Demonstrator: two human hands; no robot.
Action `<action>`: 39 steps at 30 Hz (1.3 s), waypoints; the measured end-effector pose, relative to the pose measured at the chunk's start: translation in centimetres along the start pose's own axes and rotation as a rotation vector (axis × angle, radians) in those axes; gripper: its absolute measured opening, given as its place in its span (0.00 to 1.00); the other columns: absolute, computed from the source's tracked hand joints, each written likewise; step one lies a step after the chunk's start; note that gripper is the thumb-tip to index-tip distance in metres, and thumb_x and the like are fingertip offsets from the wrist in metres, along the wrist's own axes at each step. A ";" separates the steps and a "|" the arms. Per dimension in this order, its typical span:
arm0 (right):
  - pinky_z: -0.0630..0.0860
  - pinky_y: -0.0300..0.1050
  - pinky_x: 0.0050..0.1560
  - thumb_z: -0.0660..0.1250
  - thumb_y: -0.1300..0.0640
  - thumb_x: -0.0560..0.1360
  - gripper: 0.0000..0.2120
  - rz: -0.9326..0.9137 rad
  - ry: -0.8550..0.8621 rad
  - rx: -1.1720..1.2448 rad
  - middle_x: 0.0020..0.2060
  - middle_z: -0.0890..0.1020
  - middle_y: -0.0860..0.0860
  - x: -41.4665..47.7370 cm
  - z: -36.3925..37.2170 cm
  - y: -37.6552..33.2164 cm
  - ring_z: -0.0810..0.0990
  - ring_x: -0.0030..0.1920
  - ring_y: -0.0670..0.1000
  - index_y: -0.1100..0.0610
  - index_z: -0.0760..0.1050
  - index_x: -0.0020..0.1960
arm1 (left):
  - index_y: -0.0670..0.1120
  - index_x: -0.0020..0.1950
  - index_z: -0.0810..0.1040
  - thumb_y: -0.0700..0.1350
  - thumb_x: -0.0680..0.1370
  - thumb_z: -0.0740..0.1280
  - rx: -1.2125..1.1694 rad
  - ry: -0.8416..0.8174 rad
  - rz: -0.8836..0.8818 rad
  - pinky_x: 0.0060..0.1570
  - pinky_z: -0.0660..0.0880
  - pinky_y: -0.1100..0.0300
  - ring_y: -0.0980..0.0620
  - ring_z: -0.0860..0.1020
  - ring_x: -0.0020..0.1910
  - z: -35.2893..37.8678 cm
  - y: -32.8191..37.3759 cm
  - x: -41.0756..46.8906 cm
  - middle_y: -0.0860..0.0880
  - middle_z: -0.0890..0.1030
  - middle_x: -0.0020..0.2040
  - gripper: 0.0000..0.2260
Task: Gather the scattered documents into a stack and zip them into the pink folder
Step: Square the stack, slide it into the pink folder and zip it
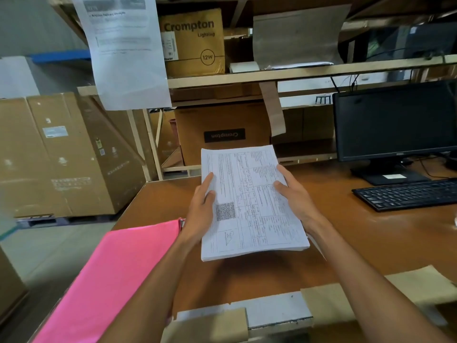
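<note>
Both hands, left hand [201, 209] and right hand [295, 194], grip paper stack [249, 204] mid-frame above worktop [346, 231]; pink folder [111, 276] lower left.

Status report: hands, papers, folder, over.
Left hand, right hand both grip stack by its sides. Stack gathered, above desk. Folder flat at left, papers not yet in. Nothing in the way.

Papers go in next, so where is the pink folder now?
In the head view the pink folder lies at the lower left on the wooden desk, just left of the left hand holding the documents.
</note>
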State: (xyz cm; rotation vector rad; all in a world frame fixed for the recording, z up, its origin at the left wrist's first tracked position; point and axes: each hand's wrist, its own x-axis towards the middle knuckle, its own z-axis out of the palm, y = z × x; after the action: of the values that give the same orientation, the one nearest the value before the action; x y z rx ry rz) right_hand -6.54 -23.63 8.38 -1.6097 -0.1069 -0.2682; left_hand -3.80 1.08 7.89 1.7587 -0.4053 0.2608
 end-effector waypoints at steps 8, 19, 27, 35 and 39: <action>0.81 0.47 0.44 0.70 0.61 0.79 0.32 0.139 -0.082 0.088 0.63 0.81 0.49 -0.5 -0.7 0.3 0.85 0.56 0.55 0.43 0.62 0.77 | 0.57 0.80 0.63 0.44 0.87 0.54 -0.004 -0.081 -0.078 0.77 0.54 0.52 0.58 0.61 0.75 -0.3 -1.6 0.7 0.60 0.64 0.75 0.21; 0.76 0.34 0.41 0.70 0.65 0.78 0.34 0.071 -0.040 -0.107 0.63 0.75 0.44 -0.3 0.4 3.2 0.78 0.53 0.41 0.49 0.61 0.80 | 0.53 0.79 0.65 0.39 0.86 0.54 -0.118 -0.090 -0.284 0.76 0.62 0.48 0.51 0.64 0.76 -0.6 -1.5 -0.6 0.55 0.66 0.77 0.22; 0.75 0.39 0.49 0.68 0.63 0.80 0.33 0.069 0.209 -0.119 0.70 0.71 0.47 -1.1 -0.2 7.7 0.72 0.66 0.50 0.45 0.61 0.79 | 0.46 0.69 0.77 0.48 0.80 0.65 0.766 0.082 -0.393 0.55 0.78 0.51 0.41 0.81 0.57 -7.5 -6.6 -2.4 0.41 0.83 0.59 0.17; 0.75 0.40 0.45 0.66 0.63 0.81 0.32 0.139 0.300 -0.114 0.70 0.72 0.48 -0.7 -0.3 9.4 0.73 0.63 0.50 0.44 0.61 0.79 | 0.44 0.48 0.81 0.67 0.71 0.70 1.200 -0.033 -0.450 0.43 0.76 0.54 0.43 0.79 0.46 -10.7 -8.1 -4.6 0.44 0.82 0.48 0.25; 0.77 0.40 0.46 0.66 0.65 0.81 0.33 0.146 0.292 -0.111 0.70 0.72 0.47 -0.8 -0.2 9.4 0.74 0.63 0.49 0.43 0.61 0.80 | 0.43 0.47 0.76 0.57 0.73 0.72 1.296 -0.081 -0.428 0.38 0.68 0.56 0.40 0.80 0.48 -9.2 -6.5 -4.6 0.40 0.81 0.50 0.18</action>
State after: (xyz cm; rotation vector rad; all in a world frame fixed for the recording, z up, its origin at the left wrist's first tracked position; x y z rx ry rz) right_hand -5.12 -24.32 -0.90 -1.6613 0.2528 -0.3975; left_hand -4.93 11.87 2.34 3.0653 0.1820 0.1333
